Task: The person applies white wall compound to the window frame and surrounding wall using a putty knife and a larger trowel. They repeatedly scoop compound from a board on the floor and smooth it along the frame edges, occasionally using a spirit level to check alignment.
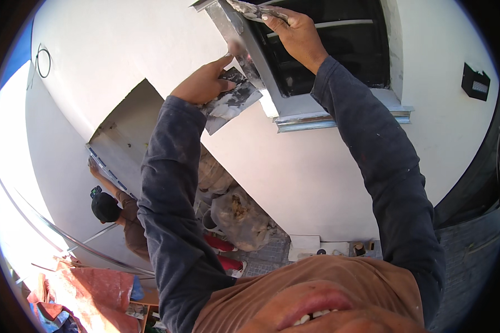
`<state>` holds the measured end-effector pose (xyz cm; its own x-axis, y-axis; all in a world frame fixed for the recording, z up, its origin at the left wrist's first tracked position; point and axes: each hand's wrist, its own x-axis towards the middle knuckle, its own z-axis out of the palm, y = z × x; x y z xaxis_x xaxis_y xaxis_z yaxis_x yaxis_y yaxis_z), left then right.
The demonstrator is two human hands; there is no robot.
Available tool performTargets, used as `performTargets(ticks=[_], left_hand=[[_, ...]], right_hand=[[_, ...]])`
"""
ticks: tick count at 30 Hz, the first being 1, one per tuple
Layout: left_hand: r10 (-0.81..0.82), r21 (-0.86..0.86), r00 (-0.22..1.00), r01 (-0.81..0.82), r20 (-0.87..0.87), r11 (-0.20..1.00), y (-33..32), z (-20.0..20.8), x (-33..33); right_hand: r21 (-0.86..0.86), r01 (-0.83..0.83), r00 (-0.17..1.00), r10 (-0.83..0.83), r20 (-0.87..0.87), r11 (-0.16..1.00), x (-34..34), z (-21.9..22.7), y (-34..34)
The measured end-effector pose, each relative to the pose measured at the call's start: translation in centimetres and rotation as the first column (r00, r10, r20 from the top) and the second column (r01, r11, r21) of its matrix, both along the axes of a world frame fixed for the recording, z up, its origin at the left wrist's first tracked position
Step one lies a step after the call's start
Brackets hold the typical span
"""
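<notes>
Raised before me, my left hand point(201, 83) grips a flat, square-edged plate point(233, 102) smeared with dark and whitish putty. It is beside the lower left corner of a window. My right hand point(299, 38) is higher and to the right, its fingers closed on a putty knife point(256, 11) coated with pale, wet-looking material. That knife lies close to the grey window surround point(249, 50), near the top of the view; whether it touches I cannot tell. Dark panes point(339, 53) fill the window behind my right wrist.
A ledge point(344, 117) projects under the window. A black wall box point(475, 82) is at the right. Lower left, another person point(130, 222) reaches toward a wall opening point(130, 119). Dirty sacks point(239, 219) lie on the paving below, and a reddish tarp point(91, 294) covers things nearby.
</notes>
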<state>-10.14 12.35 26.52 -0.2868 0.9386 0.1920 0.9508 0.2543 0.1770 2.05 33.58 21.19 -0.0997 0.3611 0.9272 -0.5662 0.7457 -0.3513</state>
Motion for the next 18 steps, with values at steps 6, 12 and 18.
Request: performTargets(ticks=[6,12,18], left_hand=[[-0.056,0.054,0.998,0.055,0.019,0.997,-0.4,-0.3,-0.7],[-0.066,0.077,0.995,0.072,-0.08,0.994,-0.4,-0.5,-1.0],[-0.041,0.058,0.995,0.046,-0.09,0.997,-0.6,-0.1,0.0]], right_hand=[[0.15,0.112,0.987,-0.093,-0.128,0.982,-3.4,1.7,-0.9],[0.223,0.25,0.967,-0.253,-0.017,0.942,-3.1,-0.4,-1.8],[0.221,0.183,0.981,-0.192,0.017,0.958,-0.1,-2.5,-1.4]])
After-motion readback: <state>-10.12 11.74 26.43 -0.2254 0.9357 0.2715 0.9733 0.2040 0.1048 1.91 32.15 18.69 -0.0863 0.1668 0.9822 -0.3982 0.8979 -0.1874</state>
